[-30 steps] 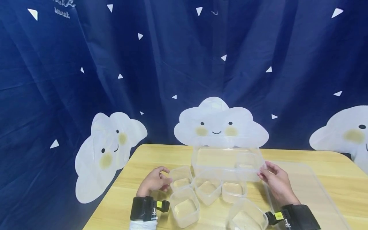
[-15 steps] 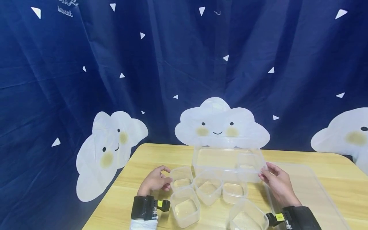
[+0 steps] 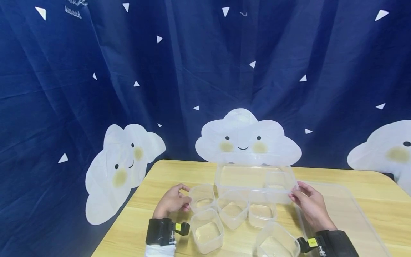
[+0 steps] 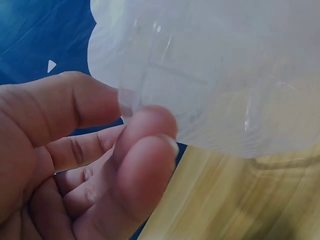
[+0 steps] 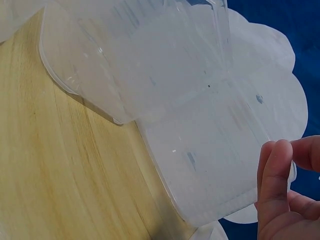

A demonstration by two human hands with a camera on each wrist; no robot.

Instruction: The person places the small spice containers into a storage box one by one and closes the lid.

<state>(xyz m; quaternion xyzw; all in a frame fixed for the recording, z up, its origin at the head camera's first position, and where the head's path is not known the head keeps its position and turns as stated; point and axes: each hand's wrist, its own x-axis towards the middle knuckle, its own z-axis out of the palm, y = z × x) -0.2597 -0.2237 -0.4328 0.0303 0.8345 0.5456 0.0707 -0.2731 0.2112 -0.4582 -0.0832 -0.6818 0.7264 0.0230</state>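
Note:
My left hand (image 3: 171, 201) pinches the side of a small clear plastic container (image 3: 203, 196) between thumb and fingers. In the left wrist view, the fingertips grip the edge of that container (image 4: 215, 85), which looks slightly tilted. On the other side, my right hand (image 3: 309, 207) pinches the right end of a large clear plastic box (image 3: 284, 197). The right wrist view shows thumb and finger at the edge of the box (image 5: 210, 155). Inside the large box, at its right end, stands another small clear container (image 3: 277, 175).
Several more small clear containers stand in front of the large box, among them a middle one (image 3: 232, 214) and a near-right one (image 3: 276, 239). A flat clear lid (image 3: 340, 210) lies on the wooden table (image 3: 179, 171) at right. A blue curtain (image 3: 205, 71) hangs behind.
The small container at my left hand has risen a little and tilted. My right hand stays on the large box. The head view has shifted slightly.

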